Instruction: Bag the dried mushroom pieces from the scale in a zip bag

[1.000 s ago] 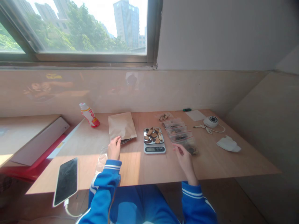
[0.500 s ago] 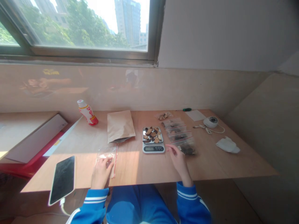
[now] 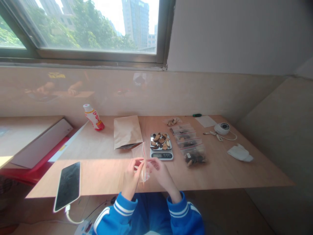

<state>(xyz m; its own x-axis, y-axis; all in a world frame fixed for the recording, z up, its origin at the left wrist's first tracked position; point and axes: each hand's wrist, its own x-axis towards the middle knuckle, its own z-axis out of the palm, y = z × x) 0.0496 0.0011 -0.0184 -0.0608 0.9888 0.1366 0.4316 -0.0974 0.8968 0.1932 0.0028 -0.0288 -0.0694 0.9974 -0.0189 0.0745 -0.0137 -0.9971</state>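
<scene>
A clear zip-lock bag with a red seal line (image 3: 140, 150) is held up off the table in front of the scale. My left hand (image 3: 132, 174) grips its left side, fingers pinched on the plastic. On the other side my right hand (image 3: 160, 172) has its fingers closed at the bag's red-lined edge. Just beyond, a small digital scale (image 3: 161, 156) carries several brown and pale dried slices (image 3: 160, 141) on its metal plate. To its right, a row of filled zip-lock bags (image 3: 187, 138) overlaps, the nearest bag (image 3: 195, 157) holding dark pieces.
A brown paper pouch (image 3: 127, 130) lies left of the scale, near a red-and-white bottle (image 3: 94, 117). A phone on a cable (image 3: 67, 186) overhangs the front left edge. Farther right are a small white device (image 3: 222, 129), a paper sheet (image 3: 205, 121) and a crumpled white tissue (image 3: 240, 152).
My left hand has lifted the clear bag from the table and brought it rightward. My right hand has moved left from beside the scale and now meets it at the bag.
</scene>
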